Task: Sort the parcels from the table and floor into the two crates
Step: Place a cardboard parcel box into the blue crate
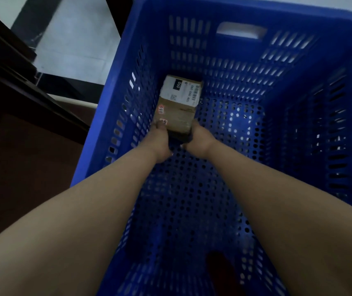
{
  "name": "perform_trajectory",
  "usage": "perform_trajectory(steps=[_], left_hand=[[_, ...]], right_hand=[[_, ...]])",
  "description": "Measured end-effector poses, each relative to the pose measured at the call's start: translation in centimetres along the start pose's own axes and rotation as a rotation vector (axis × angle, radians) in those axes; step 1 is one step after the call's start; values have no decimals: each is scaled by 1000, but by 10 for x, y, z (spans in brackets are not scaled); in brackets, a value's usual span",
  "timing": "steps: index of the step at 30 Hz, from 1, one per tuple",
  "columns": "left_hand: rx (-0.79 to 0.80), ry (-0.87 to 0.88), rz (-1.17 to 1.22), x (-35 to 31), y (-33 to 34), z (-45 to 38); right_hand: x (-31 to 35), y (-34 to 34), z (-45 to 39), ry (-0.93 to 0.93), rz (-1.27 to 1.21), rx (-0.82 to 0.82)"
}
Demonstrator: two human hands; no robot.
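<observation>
Cardboard parcel (pixel 177 105) held by left hand (pixel 160 144) & right hand (pixel 198 138) in blue crate (pixel 299 146); lower flat to far-left corner, then release.

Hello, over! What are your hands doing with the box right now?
Left hand, right hand gripping cardboard parcel. Parcel low inside blue crate. Nothing blocking.

The brown cardboard parcel (pixel 178 105) sat inside the blue perforated plastic crate (pixel 312 86), centre frame, against its left wall; dark wooden furniture (pixel 16 86) stood left.
</observation>
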State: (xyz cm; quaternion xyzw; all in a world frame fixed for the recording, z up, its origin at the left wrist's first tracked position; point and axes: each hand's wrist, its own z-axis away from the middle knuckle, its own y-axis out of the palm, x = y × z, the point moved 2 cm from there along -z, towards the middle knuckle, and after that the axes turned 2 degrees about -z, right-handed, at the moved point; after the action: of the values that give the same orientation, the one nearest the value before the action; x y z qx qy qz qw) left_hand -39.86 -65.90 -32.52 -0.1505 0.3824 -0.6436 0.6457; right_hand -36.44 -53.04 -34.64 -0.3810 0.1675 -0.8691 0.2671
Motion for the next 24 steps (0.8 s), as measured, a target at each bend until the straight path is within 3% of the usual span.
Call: perform_trajectory(steps=[10, 19, 24], left_hand=[[-68, 98, -357, -33, -43, 74], [-185, 403, -523, -123, -101, 170], [-226, 607, -662, -183, -130, 218]], right_hand=[[0, -56, 96, -29, 401, -33], [41, -127, 219, -67, 527, -208], [48, -172, 299, 8, 528, -350]])
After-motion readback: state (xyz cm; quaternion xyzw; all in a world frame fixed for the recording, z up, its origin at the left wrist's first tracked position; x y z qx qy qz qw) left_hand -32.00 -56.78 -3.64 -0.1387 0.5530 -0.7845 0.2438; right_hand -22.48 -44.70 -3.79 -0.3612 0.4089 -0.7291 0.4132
